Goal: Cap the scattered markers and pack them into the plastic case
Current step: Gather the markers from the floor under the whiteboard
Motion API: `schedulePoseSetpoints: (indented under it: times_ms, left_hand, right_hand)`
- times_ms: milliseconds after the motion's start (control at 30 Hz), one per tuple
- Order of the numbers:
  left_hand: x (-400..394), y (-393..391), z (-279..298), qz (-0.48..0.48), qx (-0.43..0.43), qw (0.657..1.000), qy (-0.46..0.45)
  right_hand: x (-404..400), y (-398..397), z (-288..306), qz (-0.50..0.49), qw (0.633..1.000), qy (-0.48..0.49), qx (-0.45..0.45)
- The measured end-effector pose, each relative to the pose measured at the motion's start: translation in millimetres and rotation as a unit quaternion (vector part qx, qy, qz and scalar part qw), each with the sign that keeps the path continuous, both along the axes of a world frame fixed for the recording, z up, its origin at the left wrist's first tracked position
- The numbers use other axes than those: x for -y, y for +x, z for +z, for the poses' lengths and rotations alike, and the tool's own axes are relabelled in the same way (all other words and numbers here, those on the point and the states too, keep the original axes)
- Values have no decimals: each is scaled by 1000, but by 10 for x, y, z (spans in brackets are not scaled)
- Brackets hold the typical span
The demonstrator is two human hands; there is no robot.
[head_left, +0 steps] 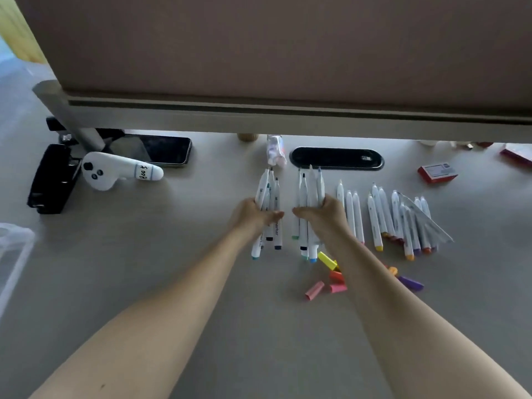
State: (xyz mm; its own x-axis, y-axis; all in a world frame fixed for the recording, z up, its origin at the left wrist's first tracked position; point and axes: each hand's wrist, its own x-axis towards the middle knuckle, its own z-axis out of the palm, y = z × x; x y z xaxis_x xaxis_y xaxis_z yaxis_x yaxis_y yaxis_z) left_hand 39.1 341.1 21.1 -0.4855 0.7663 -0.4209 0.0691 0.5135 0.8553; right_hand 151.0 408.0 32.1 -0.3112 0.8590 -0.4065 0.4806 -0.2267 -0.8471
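Markers (308, 203) gripped; loose caps (328, 276) beside (uncapped).

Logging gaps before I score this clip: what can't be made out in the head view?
- Plastic case: cut off by the left edge; contents not visible.
- Loose caps: some hidden under the right forearm, so no full count.
- Markers under the right hand and left hand: middles covered by the palms; count unclear.
- Items along the far desk edge: hidden behind the partition.
- Red box label: too small to read.
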Motion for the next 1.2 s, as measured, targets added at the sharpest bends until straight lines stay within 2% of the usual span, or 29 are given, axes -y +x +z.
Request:
schedulePoseSetpoints:
  times_ms: [167, 367, 500, 633, 833, 1000, 1100, 1200]
  left_hand:
    - [-165, -19, -115, -15, -6, 1000, 4]
    - [-186, -89, -251, -29, -69, 997, -9]
    - [-143, -102, -244, -22, -147, 989, -6]
    - [-104, -103, -245, 6, -184, 983, 10]
    - [-66, -120, -296, 53, -189, 980, 14]
    - [-13, -120, -309, 58, -232, 971, -1]
    - [59, -116, -281, 28, -263, 964, -37]
    - [154, -144, -225, -18, -292, 953, -75]
  right_hand:
    - [-143, -5, -106, 13, 1000, 6, 16]
    - [-204, 13, -195, 6, 998, 25, 53]
    - [-201, 35, -246, -3, 997, 42, 69]
    - [-178, 43, -270, -37, 995, 71, 63]
    - [-129, 58, -260, -69, 991, 99, 65]
    - [-78, 55, -271, -59, 982, 127, 123]
    - [-30, 63, -254, -34, 976, 139, 167]
    - [49, 102, -224, 27, 953, 182, 241]
